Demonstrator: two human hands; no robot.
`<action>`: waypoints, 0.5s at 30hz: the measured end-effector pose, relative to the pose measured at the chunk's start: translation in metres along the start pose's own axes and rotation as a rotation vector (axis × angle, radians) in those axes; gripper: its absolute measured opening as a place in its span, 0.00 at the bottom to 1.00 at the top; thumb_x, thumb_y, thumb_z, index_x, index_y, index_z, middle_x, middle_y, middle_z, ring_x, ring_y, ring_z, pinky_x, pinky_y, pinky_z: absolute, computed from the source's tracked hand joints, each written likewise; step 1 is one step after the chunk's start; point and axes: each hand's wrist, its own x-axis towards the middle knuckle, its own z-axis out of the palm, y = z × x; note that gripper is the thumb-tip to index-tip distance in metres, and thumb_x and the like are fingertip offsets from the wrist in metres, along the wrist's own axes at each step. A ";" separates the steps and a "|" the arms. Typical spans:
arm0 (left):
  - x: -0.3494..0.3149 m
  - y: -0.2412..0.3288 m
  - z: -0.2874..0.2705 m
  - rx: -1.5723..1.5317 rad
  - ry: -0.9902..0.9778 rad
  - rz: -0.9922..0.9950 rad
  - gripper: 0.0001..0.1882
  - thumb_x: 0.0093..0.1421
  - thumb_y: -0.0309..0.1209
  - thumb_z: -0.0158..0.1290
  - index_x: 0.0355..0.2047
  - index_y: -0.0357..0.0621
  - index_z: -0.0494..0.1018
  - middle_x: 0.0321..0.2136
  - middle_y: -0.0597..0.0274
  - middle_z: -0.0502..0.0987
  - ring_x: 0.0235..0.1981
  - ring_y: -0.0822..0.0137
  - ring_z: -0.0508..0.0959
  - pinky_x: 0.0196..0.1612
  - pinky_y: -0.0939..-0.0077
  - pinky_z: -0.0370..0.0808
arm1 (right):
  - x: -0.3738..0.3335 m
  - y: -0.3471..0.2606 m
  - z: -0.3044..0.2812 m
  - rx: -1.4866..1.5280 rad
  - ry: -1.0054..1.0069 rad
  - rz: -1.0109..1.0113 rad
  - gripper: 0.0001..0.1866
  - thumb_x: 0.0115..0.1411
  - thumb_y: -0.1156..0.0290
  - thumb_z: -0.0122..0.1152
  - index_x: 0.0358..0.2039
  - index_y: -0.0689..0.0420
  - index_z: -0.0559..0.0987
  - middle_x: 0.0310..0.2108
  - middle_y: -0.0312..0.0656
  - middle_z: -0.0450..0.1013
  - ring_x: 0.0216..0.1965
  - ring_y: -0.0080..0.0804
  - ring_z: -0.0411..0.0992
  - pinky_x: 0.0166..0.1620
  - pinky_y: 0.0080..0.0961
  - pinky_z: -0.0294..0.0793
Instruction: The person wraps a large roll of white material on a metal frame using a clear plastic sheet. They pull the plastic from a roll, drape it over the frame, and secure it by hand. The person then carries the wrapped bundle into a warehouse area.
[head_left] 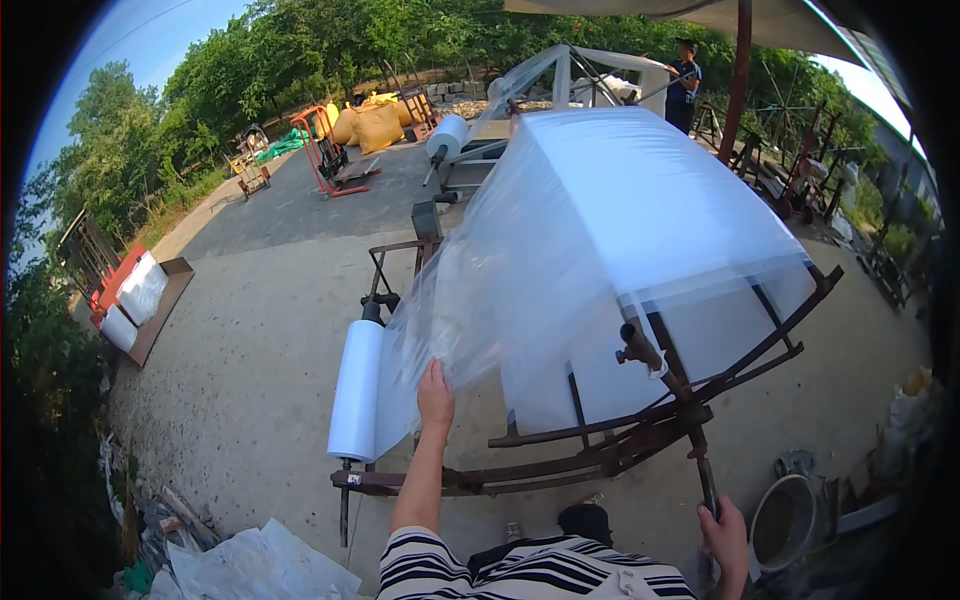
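Note:
My left hand [435, 396] reaches forward with its fingers stretched out against the loose edge of clear plastic film [470, 320]. The film runs from a white roll [354, 390] on my left up onto a wide frame. There a broad sheet is wound into a thick whitish layer [640, 190]. My right hand [728, 535] is closed round a dark metal crank handle [706, 475] at the near end of the frame. That handle joins the curved rusty metal bars [600, 455] in front of me. Where the fingertips of my left hand meet the film is hard to make out.
A second film roll [447, 135] stands farther back. A person [684, 88] is at the frame's far end. A red pallet jack [325, 155] and yellow sacks [378, 127] are at the back left. Crumpled plastic [255, 565] lies near left; a round tub [784, 520] is near right.

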 end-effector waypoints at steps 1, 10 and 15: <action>0.000 -0.003 -0.001 0.011 0.002 0.009 0.22 0.55 0.27 0.46 0.51 0.37 0.63 0.51 0.49 0.66 0.51 0.52 0.68 0.52 0.64 0.65 | -0.002 -0.013 -0.015 -0.242 0.179 -0.073 0.09 0.58 0.70 0.53 0.36 0.59 0.68 0.15 0.41 0.66 0.14 0.29 0.67 0.19 0.28 0.63; 0.003 0.004 0.001 0.017 -0.024 -0.051 0.24 0.54 0.27 0.47 0.52 0.38 0.62 0.52 0.50 0.66 0.51 0.52 0.68 0.53 0.63 0.65 | 0.126 0.155 -0.110 -0.666 0.778 -0.035 0.11 0.59 0.69 0.50 0.40 0.61 0.68 0.32 0.54 0.71 0.35 0.55 0.70 0.36 0.41 0.68; 0.000 -0.007 0.007 0.067 -0.025 -0.046 0.24 0.54 0.27 0.47 0.52 0.39 0.62 0.52 0.50 0.66 0.51 0.52 0.67 0.53 0.63 0.65 | 0.207 0.254 -0.091 -0.626 0.546 0.221 0.14 0.59 0.64 0.52 0.39 0.60 0.65 0.33 0.54 0.71 0.37 0.57 0.70 0.36 0.45 0.69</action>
